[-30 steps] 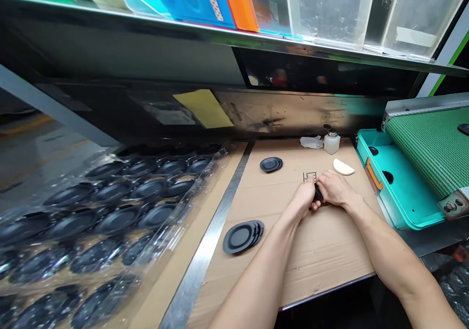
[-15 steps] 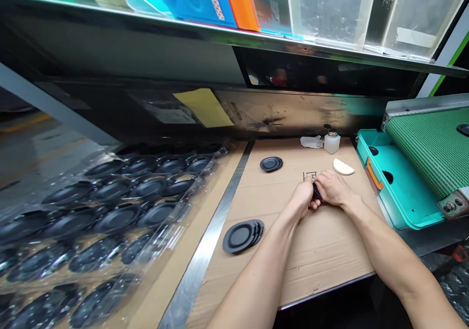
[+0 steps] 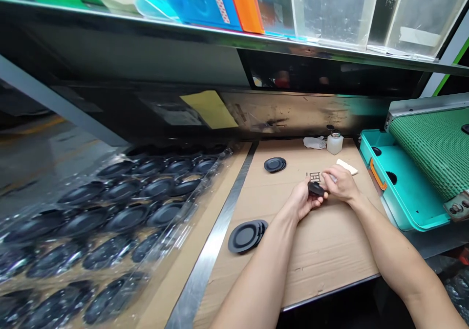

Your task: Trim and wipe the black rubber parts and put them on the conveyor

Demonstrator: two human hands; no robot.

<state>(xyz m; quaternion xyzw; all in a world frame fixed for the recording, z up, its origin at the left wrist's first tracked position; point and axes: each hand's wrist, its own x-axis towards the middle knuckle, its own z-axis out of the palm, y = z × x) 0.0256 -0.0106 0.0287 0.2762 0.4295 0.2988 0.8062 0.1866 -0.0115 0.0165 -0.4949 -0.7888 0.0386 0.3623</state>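
Over the cardboard, my left hand [image 3: 302, 202] is closed round a small black disc-like piece [image 3: 316, 188], its fingers curled under it. My right hand [image 3: 341, 184] is beside the piece's right edge with fingers pinched together. Something small and pale shows at those fingertips, too small to name. Just behind the right hand lies a cream-coloured flat pad [image 3: 347, 166], partly covered by it. A fanned stack of black oval plates [image 3: 245, 237] rests by my left forearm. Farther back sits a smaller stack of black discs [image 3: 274, 164].
Clear film trays of black round pieces [image 3: 124, 217] fill the left. At right, a turquoise bin [image 3: 414, 211] holding black pieces stands beside a green conveyor belt [image 3: 432, 138]. A white bottle [image 3: 334, 143] and crumpled tissue [image 3: 314, 142] are at the back, below a shelf [image 3: 205, 34].
My right hand has drawn slightly away from the left, leaving more of the black piece visible. It now covers part of the cream pad. The view has shifted a little.
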